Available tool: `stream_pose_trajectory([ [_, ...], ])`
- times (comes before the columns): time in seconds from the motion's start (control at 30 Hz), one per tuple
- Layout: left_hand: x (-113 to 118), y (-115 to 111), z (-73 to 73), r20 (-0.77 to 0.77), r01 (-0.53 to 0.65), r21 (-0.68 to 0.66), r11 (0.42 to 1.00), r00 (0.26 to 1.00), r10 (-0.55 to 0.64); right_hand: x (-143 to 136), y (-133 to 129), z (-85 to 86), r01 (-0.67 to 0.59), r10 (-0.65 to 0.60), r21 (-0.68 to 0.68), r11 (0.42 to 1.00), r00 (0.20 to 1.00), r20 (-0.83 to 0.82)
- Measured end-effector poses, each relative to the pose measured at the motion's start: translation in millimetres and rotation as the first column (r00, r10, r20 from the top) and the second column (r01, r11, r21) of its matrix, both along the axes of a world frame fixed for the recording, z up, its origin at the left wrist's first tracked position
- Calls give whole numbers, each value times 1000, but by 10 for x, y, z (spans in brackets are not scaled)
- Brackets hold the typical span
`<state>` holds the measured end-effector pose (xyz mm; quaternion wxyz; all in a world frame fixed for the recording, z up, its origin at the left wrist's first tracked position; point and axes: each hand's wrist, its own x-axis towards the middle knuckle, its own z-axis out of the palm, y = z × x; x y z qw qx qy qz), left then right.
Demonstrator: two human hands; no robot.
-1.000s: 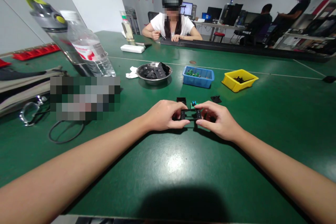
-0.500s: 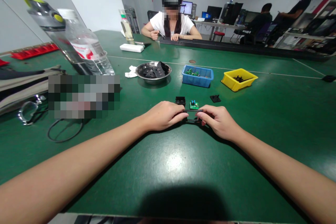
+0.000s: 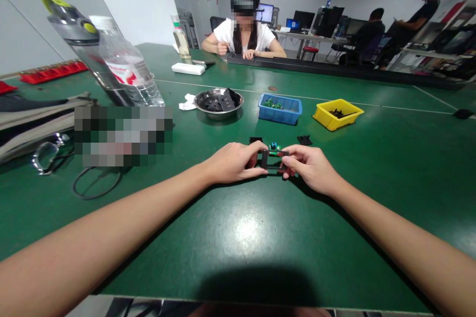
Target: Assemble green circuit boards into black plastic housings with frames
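Presently, the left hand (image 3: pixel 238 162) pinches one end of a black rectangular frame (image 3: pixel 265 159) and the right hand (image 3: pixel 311 167) pinches the other, well in from the near edge of the worktop (image 3: pixel 223 252). Uneven squeezing could bow it; a slip might drop it onto the green circuit board (image 3: pixel 274 148) just beyond.

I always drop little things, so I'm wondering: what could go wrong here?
The thin black frame is held at its ends by the left hand and right hand; squeezing too hard might bend it, or it could slip.
The small green circuit board sits just beyond the frame, so a bump or a dropped frame might knock it.
The loose black piece beyond the right hand could perhaps get nudged away.
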<state>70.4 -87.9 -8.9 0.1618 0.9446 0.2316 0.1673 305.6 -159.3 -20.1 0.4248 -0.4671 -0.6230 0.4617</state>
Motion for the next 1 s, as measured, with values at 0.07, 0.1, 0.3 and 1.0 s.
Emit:
stream_pose_trajectory([
  [0.07,0,1,4,-3,-7,17,1000,1000,7,8,-1,2,-3,3,-18,1000,1000,-10],
  [0.1,0,2,7,-9,-11,27,1000,1000,11,11,-1,3,-8,7,-25,1000,1000,-17],
  [0.3,-2,3,19,-17,-16,56,998,1000,17,12,3,18,-40,39,-29,999,999,-31],
  [1.0,-8,-5,39,-7,-38,38,999,999,38,-3,-25,-12,-15,-30,198,980,975,222],
])
